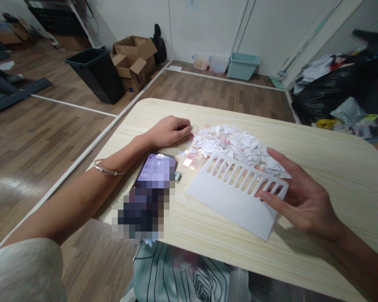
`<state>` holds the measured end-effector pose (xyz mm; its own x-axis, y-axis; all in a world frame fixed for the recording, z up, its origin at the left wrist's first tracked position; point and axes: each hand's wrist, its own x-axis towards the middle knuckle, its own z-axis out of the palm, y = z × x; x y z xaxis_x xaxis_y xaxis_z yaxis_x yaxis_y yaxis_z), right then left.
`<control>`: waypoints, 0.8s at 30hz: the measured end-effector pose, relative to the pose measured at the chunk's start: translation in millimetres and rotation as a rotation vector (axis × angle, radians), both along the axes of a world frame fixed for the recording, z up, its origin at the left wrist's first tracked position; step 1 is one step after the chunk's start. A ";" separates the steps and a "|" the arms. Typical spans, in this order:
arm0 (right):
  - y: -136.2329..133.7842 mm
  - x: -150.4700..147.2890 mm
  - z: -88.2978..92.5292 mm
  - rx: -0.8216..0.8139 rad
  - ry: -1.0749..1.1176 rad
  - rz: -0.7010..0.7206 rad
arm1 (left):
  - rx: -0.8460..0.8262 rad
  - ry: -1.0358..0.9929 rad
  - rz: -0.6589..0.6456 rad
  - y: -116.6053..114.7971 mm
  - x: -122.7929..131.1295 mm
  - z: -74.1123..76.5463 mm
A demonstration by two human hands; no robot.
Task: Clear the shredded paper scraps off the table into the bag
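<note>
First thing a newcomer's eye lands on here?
Probably the white slotted panel in the grip of the right hand, its row of slots toward the heap of small pale scraps mid-table. Next, the lit phone, partly pixelated, on the near left of the table. The left hand is at the heap's left edge.

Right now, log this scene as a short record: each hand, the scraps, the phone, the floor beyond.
Left hand: loosely curled, by the left edge of the scraps; whether it holds any is hidden
Right hand: holds a white slotted card near the right end of its slots
Scraps: mostly white, loosely heaped on the table
Phone: screen lit, lower part pixelated
Floor beyond: black bin, cardboard boxes, blue-green tub
</note>
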<state>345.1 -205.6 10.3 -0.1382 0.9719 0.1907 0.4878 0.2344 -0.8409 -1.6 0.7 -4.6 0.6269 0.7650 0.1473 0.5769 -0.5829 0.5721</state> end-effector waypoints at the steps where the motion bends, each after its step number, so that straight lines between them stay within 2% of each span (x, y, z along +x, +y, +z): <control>1: 0.6 -0.1 0.1 0.008 -0.004 0.002 | 0.001 0.002 -0.002 -0.1 -0.1 0.2; 5: 3.0 2.8 -1.2 0.036 -0.031 0.097 | 0.003 0.004 0.000 -0.1 -0.3 0.4; 15: 2.1 8.4 -5.4 0.012 -0.043 0.054 | -0.008 0.010 0.005 -0.7 -0.6 1.1; 20: 2.1 6.7 -2.7 0.054 -0.089 0.147 | -0.001 0.007 0.000 -1.2 0.2 1.5; 24: 1.3 1.3 -2.7 0.002 -0.021 0.131 | -0.002 0.015 0.005 0.2 0.1 0.3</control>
